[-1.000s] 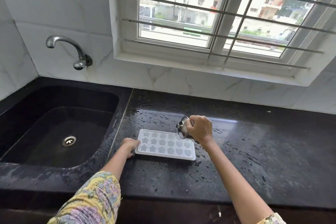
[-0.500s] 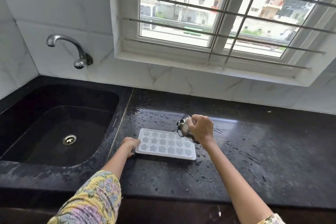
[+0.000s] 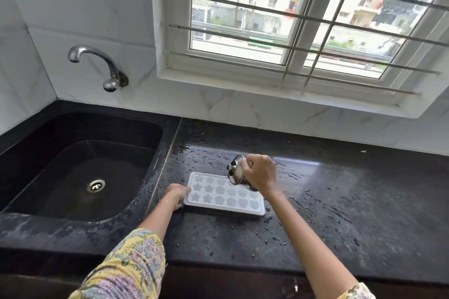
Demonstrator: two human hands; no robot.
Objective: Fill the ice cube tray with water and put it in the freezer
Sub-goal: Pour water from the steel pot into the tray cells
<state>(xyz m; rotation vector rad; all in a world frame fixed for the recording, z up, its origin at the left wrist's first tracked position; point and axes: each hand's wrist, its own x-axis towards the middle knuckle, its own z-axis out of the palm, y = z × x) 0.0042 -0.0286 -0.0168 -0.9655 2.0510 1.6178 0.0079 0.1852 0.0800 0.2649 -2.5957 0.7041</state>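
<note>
A white ice cube tray with star, flower and heart shaped cells lies flat on the black counter, just right of the sink. My left hand grips its left end. My right hand holds a small steel cup tipped over the tray's far right corner, its mouth pointing down toward the cells. The cells look pale and glossy; I cannot tell how much water is in them.
A black sink with a steel drain sits to the left, with a wall tap above it. Water drops spot the black counter around the tray. A barred window stands behind.
The steel cup has tilted and shifted slightly along the tray's far edge. My left hand and the tray have stayed put.
</note>
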